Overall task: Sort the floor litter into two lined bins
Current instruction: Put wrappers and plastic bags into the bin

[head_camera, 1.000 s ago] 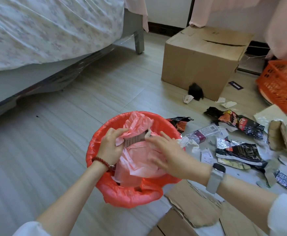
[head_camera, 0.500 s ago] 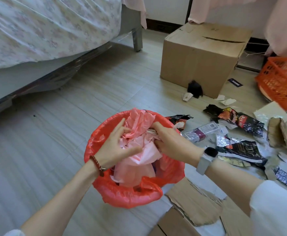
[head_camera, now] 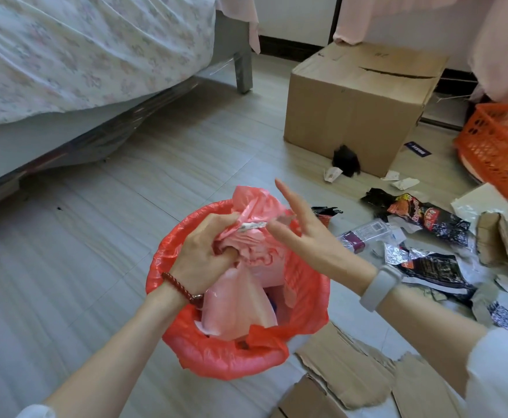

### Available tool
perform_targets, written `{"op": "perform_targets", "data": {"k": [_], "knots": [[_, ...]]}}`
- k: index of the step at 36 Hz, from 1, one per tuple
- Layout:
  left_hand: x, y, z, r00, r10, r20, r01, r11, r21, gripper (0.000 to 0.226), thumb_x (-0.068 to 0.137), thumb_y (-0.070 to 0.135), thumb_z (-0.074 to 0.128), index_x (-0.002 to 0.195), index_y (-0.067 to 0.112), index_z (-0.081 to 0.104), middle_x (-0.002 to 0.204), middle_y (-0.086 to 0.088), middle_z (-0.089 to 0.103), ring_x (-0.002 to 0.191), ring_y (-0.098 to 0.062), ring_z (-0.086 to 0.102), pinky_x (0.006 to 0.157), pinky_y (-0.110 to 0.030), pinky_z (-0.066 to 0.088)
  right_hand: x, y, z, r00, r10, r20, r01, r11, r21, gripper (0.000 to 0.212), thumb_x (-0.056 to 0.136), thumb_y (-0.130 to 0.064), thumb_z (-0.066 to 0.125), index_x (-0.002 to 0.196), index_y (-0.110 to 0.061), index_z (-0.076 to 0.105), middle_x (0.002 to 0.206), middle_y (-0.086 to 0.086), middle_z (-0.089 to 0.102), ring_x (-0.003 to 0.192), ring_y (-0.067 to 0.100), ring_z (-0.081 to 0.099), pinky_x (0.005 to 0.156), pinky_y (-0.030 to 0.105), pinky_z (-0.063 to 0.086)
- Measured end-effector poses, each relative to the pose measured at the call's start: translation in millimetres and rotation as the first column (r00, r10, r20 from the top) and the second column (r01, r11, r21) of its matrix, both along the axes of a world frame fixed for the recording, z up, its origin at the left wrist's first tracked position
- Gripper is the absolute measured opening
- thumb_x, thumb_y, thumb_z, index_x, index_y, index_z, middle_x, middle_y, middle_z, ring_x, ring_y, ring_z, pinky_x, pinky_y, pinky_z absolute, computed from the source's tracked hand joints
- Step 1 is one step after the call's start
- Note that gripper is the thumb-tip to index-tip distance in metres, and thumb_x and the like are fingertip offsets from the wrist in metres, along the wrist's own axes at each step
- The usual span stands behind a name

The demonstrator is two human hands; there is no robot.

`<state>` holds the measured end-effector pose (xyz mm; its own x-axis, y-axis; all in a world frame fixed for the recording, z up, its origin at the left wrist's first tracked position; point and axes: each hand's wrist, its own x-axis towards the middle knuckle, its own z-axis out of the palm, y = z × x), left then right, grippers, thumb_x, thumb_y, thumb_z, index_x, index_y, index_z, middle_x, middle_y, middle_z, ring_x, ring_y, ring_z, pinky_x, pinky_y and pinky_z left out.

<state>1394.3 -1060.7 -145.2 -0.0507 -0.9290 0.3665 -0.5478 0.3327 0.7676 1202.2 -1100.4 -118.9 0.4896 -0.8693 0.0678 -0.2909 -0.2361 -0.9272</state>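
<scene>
The left hand was clenched around a bunched pale pink plastic bag, fingers curled into its gathered neck just above the red-lined bin. A beaded bracelet circled that wrist. A small silvery scrap of wrapper stuck out of the pink bunch at the hand's 2 o'clock, right at the knuckles. The rest of the pink bag hung down from the grip toward 5 o'clock, into the mouth of the bin.

The right hand was released, fingers spread and straight, index pointing up toward 11 o'clock. Its lower fingertips sat just beside the free end of the silvery scrap; whether they touched it could not be told. A pale wristband sat on that wrist.

The bin stood on the grey floor at the middle of the view. From the bin, more litter lay at 2 to 3 o'clock: black snack wrappers, a clear packet with a purple end and torn foil. Torn cardboard pieces lay at 4 to 5 o'clock, touching the bin's base. A cardboard box stood at 1 o'clock, an orange basket at 2 o'clock near the frame edge, and a bed at 10 to 11 o'clock.
</scene>
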Motion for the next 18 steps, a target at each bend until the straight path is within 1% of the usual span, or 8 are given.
{"op": "perform_targets", "data": {"k": [1,3,6,8,10,12,15,18], "knots": [[-2,0,3,0.999,-0.048,0.022,0.049,0.998,-0.036,0.04,0.064,0.023,0.05,0.103,0.031,0.054,0.096,0.009,0.056,0.083,-0.002,0.055,0.075,-0.025,0.05,5,-1,0,0.999,0.018,0.029,-0.019,0.999,0.029,0.068,0.079,-0.051,0.053,0.138,-0.048,0.02,0.104,-0.018,0.046,0.086,-0.019,0.051,0.082,0.015,0.039],[-2,-2,3,0.988,-0.088,0.128,0.096,0.994,-0.058,0.037,0.066,0.017,0.048,0.102,0.027,0.053,0.1,0.0,0.056,0.093,-0.01,0.052,0.083,-0.021,0.044,13,-2,-4,0.999,0.037,-0.004,-0.037,0.999,-0.034,0.062,0.083,-0.046,0.052,0.139,-0.044,0.025,0.118,-0.016,0.048,0.108,-0.011,0.048,0.096,0.024,0.04],[7,1,-20,0.887,-0.146,0.437,0.105,0.988,0.115,0.048,0.075,0.022,0.045,0.123,0.028,0.042,0.127,-0.014,0.05,0.123,-0.021,0.039,0.104,-0.04,0.032,16,-3,-19,0.952,0.087,-0.295,-0.169,0.949,-0.265,0.055,0.089,-0.038,0.049,0.141,-0.034,0.03,0.139,-0.001,0.043,0.129,0.015,0.038,0.108,0.039,0.034],[9,11,-30,0.738,-0.303,0.603,0.012,0.899,0.437,0.068,0.083,0.04,0.037,0.146,0.033,0.01,0.156,-0.003,0.009,0.144,-0.028,-0.001,0.113,-0.058,0.01,15,-3,-35,0.842,0.094,-0.531,-0.302,0.898,-0.319,0.051,0.095,-0.033,0.044,0.143,-0.029,0.029,0.139,0.001,0.041,0.128,0.024,0.036,0.102,0.045,0.04],[10,19,-34,0.544,-0.474,0.692,-0.08,0.792,0.605,0.079,0.082,0.059,0.026,0.143,0.033,-0.017,0.152,0.008,-0.023,0.137,-0.026,-0.029,0.111,-0.061,-0.005,17,-4,-50,0.705,0.114,-0.7,-0.442,0.842,-0.308,0.048,0.096,-0.033,0.035,0.143,-0.025,0.028,0.14,0.008,0.038,0.13,0.032,0.032,0.099,0.048,0.042],[8,22,-32,0.436,-0.561,0.704,-0.086,0.752,0.653,0.08,0.086,0.06,0.034,0.145,0.033,-0.013,0.152,0.005,-0.026,0.136,-0.028,-0.031,0.108,-0.062,-0.01,23,-4,-65,0.552,0.15,-0.82,-0.565,0.791,-0.235,0.056,0.09,-0.044,0.017,0.142,-0.023,0.019,0.141,0.018,0.034,0.129,0.043,0.029,0.1,0.055,0.038],[8,17,-32,0.349,-0.629,0.695,-0.122,0.705,0.699,0.076,0.088,0.058,0.04,0.147,0.032,-0.002,0.155,-0.001,-0.018,0.139,-0.03,-0.026,0.108,-0.06,-0.012,28,-3,-94,0.399,0.201,-0.895,-0.6,0.795,-0.089,0.078,0.074,-0.06,0.001,0.143,-0.023,0.0,0.15,0.021,0.016,0.135,0.051,0.013,0.102,0.063,0.028],[5,16,-34,0.311,-0.658,0.686,-0.112,0.691,0.714,0.075,0.089,0.055,0.041,0.147,0.03,0.0,0.154,-0.007,-0.02,0.141,-0.029,-0.021,0.113,-0.051,-0.011,24,-2,-106,0.326,0.25,-0.912,-0.603,0.798,0.002,0.098,0.07,-0.075,0.02,0.144,-0.021,-0.017,0.155,0.017,-0.003,0.139,0.049,-0.004,0.107,0.064,0.02]]}}
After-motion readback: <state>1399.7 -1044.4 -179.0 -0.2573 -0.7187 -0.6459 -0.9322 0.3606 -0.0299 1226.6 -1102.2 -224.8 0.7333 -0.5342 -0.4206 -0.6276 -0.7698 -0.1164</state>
